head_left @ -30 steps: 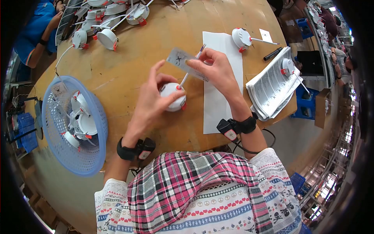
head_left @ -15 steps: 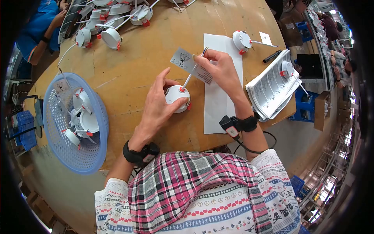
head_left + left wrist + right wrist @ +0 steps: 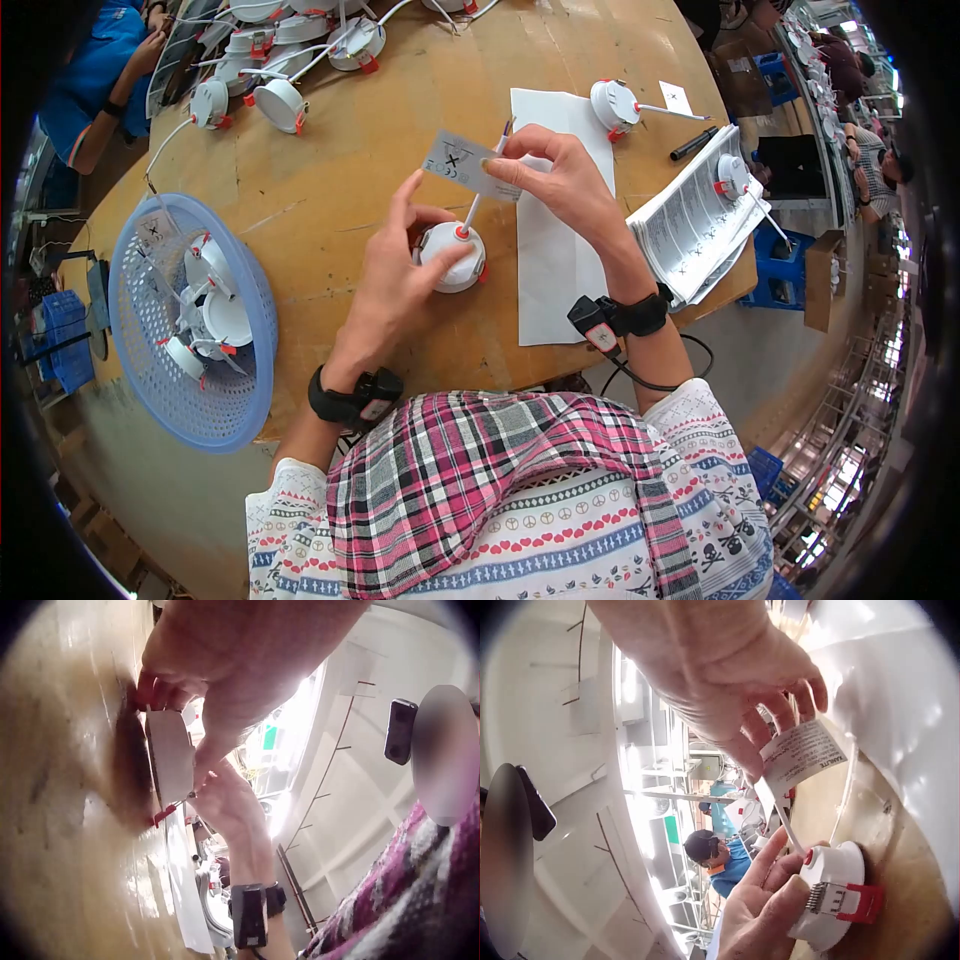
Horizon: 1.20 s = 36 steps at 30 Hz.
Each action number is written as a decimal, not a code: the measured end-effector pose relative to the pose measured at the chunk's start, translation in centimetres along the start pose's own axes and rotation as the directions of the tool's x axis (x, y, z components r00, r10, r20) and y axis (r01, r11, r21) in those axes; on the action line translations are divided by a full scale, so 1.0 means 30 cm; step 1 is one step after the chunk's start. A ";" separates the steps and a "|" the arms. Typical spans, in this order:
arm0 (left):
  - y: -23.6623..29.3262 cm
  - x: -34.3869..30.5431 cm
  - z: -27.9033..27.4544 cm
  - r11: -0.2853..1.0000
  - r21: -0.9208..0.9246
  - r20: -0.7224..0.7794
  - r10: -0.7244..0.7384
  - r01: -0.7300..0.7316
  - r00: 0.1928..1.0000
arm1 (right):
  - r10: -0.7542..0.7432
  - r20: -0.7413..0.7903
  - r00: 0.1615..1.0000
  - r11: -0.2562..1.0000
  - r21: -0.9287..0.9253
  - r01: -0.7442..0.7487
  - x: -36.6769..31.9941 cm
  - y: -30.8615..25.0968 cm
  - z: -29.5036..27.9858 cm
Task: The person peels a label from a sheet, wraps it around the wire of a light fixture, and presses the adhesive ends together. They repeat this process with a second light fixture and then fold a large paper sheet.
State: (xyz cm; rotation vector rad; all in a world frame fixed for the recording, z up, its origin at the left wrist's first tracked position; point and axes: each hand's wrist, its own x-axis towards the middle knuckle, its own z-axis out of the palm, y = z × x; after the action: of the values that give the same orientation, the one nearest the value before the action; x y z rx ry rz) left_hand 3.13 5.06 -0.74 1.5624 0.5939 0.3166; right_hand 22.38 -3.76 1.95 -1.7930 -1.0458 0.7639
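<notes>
A round white lamp [image 3: 452,258] with red clips rests on the wooden table, its white cable rising from a red grommet. My left hand [image 3: 392,262] grips the lamp's sides between thumb and fingers. Above it, my right hand [image 3: 560,180] pinches a printed label [image 3: 460,165] together with the upper part of the cable. In the right wrist view the label [image 3: 802,756] curves beside the cable, and the lamp [image 3: 831,896] is in the left hand [image 3: 761,907]. The left wrist view has the lamp [image 3: 171,756] edge-on under the fingers.
At the left stands a blue basket [image 3: 262,330] with several lamps. More lamps [image 3: 280,104] are heaped at the back left. To the right are a white sheet [image 3: 545,290], another lamp [image 3: 614,106], a black marker [image 3: 693,143] and a stack of printed sheets [image 3: 690,225] with a lamp on it.
The label tilts differently in the right hand and has shifted slightly left since half a second ago. Both hands keep their holds, with the left hand still around the lamp.
</notes>
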 end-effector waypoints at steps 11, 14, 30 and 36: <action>-0.014 0.197 -0.083 0.873 -0.439 0.300 -0.080 0.212 0.951 | -0.225 -0.078 0.971 0.950 -0.242 0.200 -0.047 -0.094 0.012; -0.002 0.248 -0.063 0.798 -0.505 0.527 -0.017 0.329 0.850 | -0.273 -0.054 0.960 0.938 -0.235 0.253 -0.050 -0.096 0.017; -0.055 0.300 -0.037 0.758 -0.562 0.557 0.052 0.330 0.829 | -0.314 -0.105 0.944 0.937 -0.196 0.290 -0.069 -0.084 0.033; -0.069 0.281 -0.038 0.758 -0.602 0.432 0.046 0.250 0.901 | -0.314 -0.229 0.922 0.948 -0.122 0.293 -0.089 -0.046 0.050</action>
State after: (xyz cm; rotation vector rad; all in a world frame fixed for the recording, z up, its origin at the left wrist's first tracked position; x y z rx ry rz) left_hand 9.09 10.61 -3.96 0.8665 0.1816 0.0658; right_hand 19.47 -5.20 2.79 -1.6903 -1.1663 0.3022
